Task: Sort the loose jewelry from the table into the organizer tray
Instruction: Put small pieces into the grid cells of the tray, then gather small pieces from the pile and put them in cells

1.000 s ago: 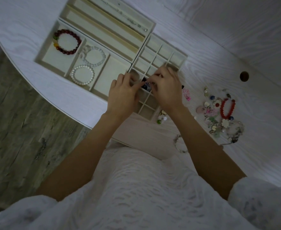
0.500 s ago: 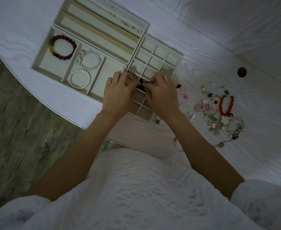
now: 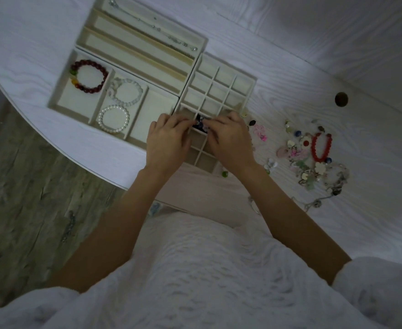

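A cream organizer tray (image 3: 252, 84) lies on the white table. Its grid part has many small square cells. Over the near cells, my left hand (image 3: 166, 141) and my right hand (image 3: 230, 138) meet fingertip to fingertip. Both pinch a small dark blue beaded piece (image 3: 200, 123) just above a cell. A dark red bracelet (image 3: 88, 76), a clear bead bracelet (image 3: 127, 95) and a pearl bracelet (image 3: 113, 118) lie in the left compartments. A thin chain (image 3: 152, 28) lies in a long slot at the back. Loose jewelry, with a red bead bracelet (image 3: 322, 147), is heaped on the right.
A pink piece (image 3: 259, 132) and a dark bead (image 3: 252, 122) lie just right of the tray. A green bead (image 3: 224, 173) sits by the tray's near corner. A round hole (image 3: 341, 99) is in the tabletop. The table's curved edge (image 3: 76, 160) runs lower left, floor beyond.
Both hands stayed together on the dark blue piece over the grid cells and shifted slightly toward the near cells. The camera view moved a little.
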{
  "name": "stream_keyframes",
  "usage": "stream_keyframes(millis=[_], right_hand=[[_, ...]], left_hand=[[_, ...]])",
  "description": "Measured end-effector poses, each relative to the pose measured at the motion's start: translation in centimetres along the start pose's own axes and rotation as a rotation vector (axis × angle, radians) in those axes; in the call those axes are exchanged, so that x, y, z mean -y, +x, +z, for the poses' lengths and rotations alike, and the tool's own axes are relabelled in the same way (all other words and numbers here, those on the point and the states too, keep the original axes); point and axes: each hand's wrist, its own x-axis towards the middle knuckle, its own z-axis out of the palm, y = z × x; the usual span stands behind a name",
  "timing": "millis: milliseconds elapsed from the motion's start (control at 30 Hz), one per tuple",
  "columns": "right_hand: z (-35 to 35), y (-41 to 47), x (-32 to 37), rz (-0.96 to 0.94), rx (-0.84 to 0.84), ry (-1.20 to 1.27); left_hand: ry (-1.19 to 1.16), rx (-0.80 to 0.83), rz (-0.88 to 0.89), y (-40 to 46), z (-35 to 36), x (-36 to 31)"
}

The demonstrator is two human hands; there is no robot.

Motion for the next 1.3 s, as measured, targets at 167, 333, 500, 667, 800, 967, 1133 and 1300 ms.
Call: stream_keyframes(millis=[167, 333, 500, 667, 800, 967, 1133, 1300], right_hand=[[-1.5, -1.5, -0.5, -0.017, -0.060, 0.035], [-4.7, -7.7, -3.8, 0.111, -0.126, -0.020], [-5.3, -14.3, -8.7, 0.439, -0.120, -0.090], [-4.1, -14.6, -10.1, 0.420, -0.009, 0.039], [-4.2, -13.4, -10.8, 0.344, -0.026, 0.013], [-4.2, -12.7, -11.4, 0.158, -0.031, -0.020], [-4.5, -12.8, -11.4, 0.077, 0.011, 0.056], [-6.3, -11.0, -7.7, 0.159, 0.057, 0.443]], left_hand=[[0.005, -0.052, 0.002, -0.4, -0.1, -0.4], [-0.182, -0.137, 0.239, -0.4, -0.3, -4.7], [-0.236, 0.149, 0.374, -0.8, 2.7, -10.4], [0.007, 0.368, 0.359, -1.5, 6.7, -14.3], [0.058, 0.280, 0.255, -1.5, 8.3, -15.0], [0.051, 0.207, 0.189, -2.0, 8.6, -14.9], [-0.061, 0.174, 0.125, -3.0, 6.6, -14.4], [-0.328, 0.143, -0.068, -4.0, 1.8, -11.8]])
